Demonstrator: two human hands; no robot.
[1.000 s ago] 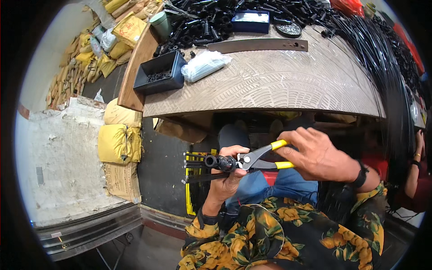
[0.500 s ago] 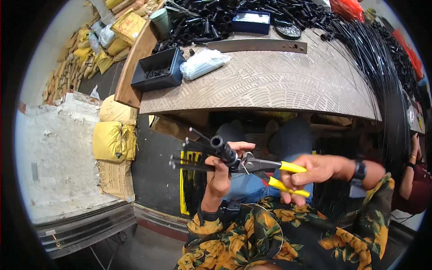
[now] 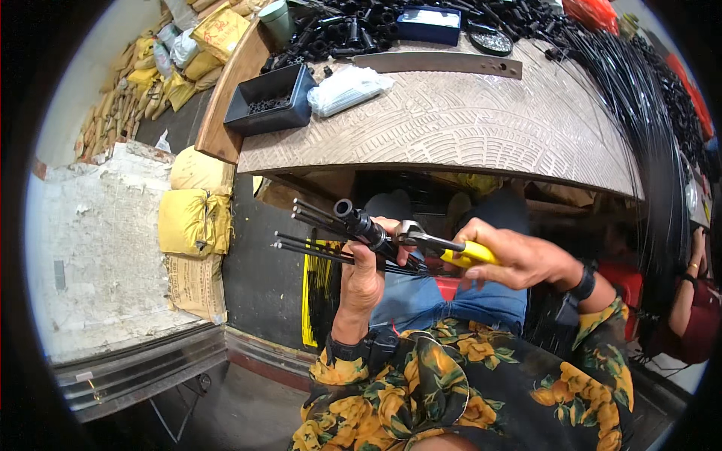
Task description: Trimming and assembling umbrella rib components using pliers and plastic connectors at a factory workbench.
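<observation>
My left hand (image 3: 359, 289) grips a black tubular hub (image 3: 362, 224), its round open end tilted up and away to the left. Several thin black rods (image 3: 310, 246) with light tips run through the same grip and stick out leftward, like umbrella ribs. In my right hand (image 3: 519, 254) is a pair of end-cutting pliers (image 3: 475, 255) with yellow handles, squeezed nearly together. The metal jaws meet the hub's lower end beside my left fingers; what lies between them is too small to make out. All this is held above my lap.
Ahead stands a patterned table (image 3: 481, 124) with a dark bin (image 3: 269, 101), a plastic-wrapped bundle (image 3: 350, 90), a metal strip (image 3: 440, 63) and piled black parts (image 3: 353, 34). Long black rods (image 3: 639, 113) hang over its right side. Yellow sacks (image 3: 194, 222) lie left; another person (image 3: 692, 316) sits right.
My right hand has closed the plier handles, which stood apart before, and swung them upward a little. The hub and rods have shifted slightly up and left.
</observation>
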